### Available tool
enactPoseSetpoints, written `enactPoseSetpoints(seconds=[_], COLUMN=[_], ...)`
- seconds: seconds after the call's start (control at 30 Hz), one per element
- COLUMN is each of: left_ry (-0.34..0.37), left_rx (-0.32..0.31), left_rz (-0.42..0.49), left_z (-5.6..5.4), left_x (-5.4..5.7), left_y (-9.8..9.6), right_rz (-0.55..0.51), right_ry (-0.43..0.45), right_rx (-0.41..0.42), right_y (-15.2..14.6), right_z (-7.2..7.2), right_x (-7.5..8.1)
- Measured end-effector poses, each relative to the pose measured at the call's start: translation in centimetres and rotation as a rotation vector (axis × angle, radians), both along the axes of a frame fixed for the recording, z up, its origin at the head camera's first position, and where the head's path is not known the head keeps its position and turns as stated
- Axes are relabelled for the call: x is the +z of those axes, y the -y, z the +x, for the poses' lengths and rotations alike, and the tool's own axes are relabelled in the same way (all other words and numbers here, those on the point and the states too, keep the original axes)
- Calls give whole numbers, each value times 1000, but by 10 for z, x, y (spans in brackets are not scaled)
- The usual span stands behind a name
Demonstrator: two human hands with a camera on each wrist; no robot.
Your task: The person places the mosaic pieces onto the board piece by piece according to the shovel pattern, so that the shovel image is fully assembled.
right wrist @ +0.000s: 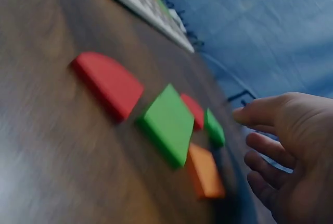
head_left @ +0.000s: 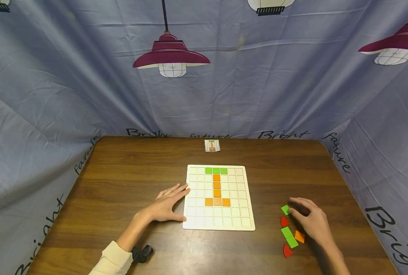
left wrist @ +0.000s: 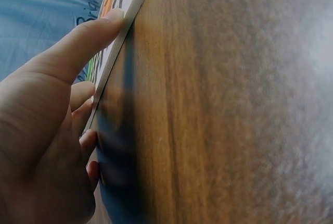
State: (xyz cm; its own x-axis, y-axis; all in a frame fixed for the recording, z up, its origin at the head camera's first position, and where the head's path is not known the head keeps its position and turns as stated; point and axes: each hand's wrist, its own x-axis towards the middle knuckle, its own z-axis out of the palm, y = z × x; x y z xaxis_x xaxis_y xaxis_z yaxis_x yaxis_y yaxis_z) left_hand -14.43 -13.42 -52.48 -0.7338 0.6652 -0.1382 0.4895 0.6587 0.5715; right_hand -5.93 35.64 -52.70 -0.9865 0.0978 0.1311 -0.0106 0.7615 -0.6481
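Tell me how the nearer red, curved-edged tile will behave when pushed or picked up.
The nearer red, curved-edged tile is probably stiff, its outline looking unbent. Lying flat on the brown wood-grain table, it should slide rather than roll. Its small size suggests lightness.

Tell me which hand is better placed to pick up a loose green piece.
The right hand, most likely: it is close beside a loose green piece and appears to hold nothing. The left hand is farther off, across the board, touching its edge.
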Motion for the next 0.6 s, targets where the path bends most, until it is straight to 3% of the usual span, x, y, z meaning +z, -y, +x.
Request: enactPoseSetpoints(seconds=[0.33, 0.6], left_ry=[6, 3], left_rx=[9, 11], left_rz=[6, -3], left_z=[0, 0], left_x=[0, 0], left_y=[0, 0], right_rz=[-64, -83], right_ry=[-2, 48], right_rx=[-69, -48], right_y=[-17, -22], right_z=[27, 51], right_x=[-16, -16])
